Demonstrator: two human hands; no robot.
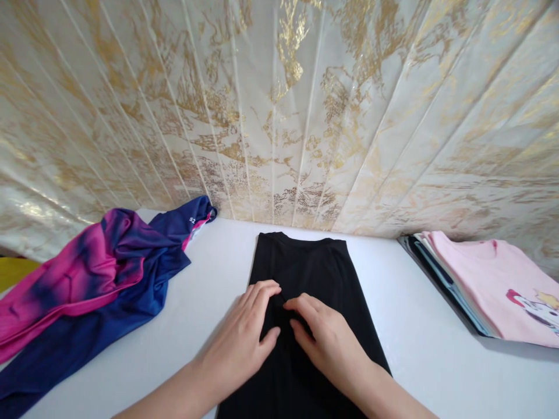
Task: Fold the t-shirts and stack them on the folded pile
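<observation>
Centrally on white table (402,326): black garment (305,273), folded lengthwise into a narrow strip.
- Position: middle of the table, far edge close to the base of the gold-veined wall (279,105), near end running out of view at the bottom.
- Long axis: near to far, away from the wearer of the camera; strip narrower at the far end, widening toward the near end. Far edge curved like a neckline or waistband; which one, cannot tell.
- Lies flat, side edges straight, apparently so that the strip keeps its shape under the hands.

Left hand (244,337): palm down on the left half of the strip, fingers together and slightly curled, tips on the midline, thumb out toward the right hand. Pressing rather than gripping; nothing held.

Right hand (327,337): palm down on the right half, fingers bent, tips meeting the left fingertips at a small pucker in the cloth. Pinching that fold or merely flattening it: cannot tell.

Left of the strip, apart from it: pink and blue garment (87,279), crumpled, unfolded, one end reaching toward the wall.

Right, well apart: stack of folded clothes (476,285), pink shirt with cartoon print uppermost, darker layers below, edges squared, seemingly set aside as finished pieces.
</observation>
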